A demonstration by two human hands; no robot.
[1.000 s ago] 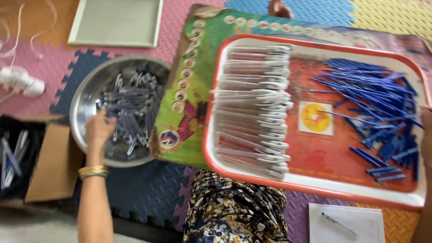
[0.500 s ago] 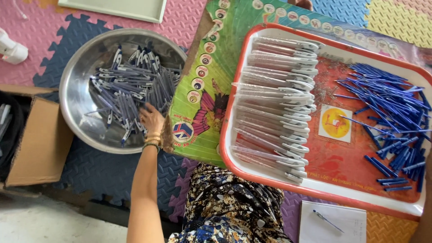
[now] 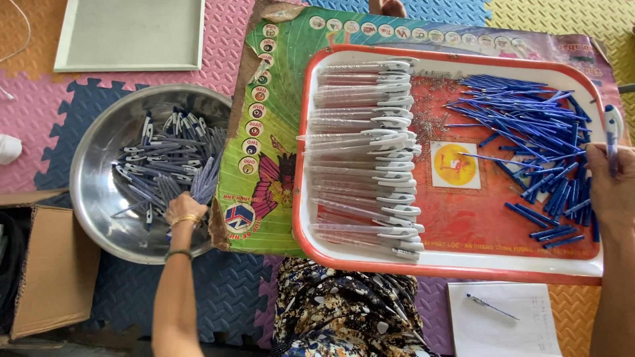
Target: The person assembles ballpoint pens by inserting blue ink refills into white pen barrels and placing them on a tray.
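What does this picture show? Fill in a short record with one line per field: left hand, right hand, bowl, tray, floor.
left hand: the left hand grips a bunch of finished pens over the metal bowl
right hand: the right hand holds one white-capped pen upright at the tray's right edge
bowl: holds a heap of assembled pens
tray: the red-rimmed tray holds clear pen barrels stacked left and loose blue refills right
floor: coloured foam mats; cardboard box at left
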